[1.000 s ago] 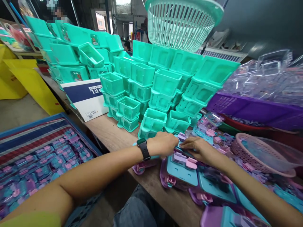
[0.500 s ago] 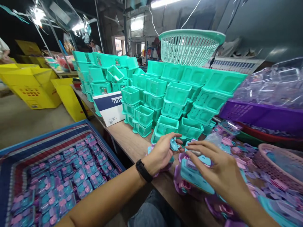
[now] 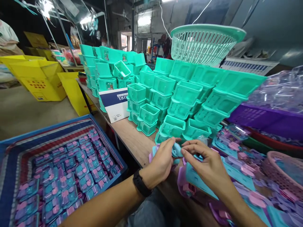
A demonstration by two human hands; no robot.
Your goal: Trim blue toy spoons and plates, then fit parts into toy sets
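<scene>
My left hand point(image 3: 162, 162), with a black watch on the wrist, pinches a small blue plastic piece point(image 3: 177, 151) between thumb and fingers. My right hand point(image 3: 207, 165) meets it from the right, its fingertips touching the same piece. Both hands hover over blue and purple lunch-box lids point(image 3: 196, 179) lying on the wooden table point(image 3: 132, 138). Stacked teal plastic boxes point(image 3: 180, 94) stand just behind my hands.
A blue crate point(image 3: 14, 148) of finished blue-pink lids sits low at the left. A teal basket point(image 3: 205, 41) tops the stacks. A white and navy carton point(image 3: 115, 104), a purple crate point(image 3: 267, 118), a pink basket point(image 3: 281, 170) and yellow bins point(image 3: 40, 80) stand around.
My hands rose from the lid pile with a small blue piece in the left one, and now both hands pinch it together. The view shifted left and up.
</scene>
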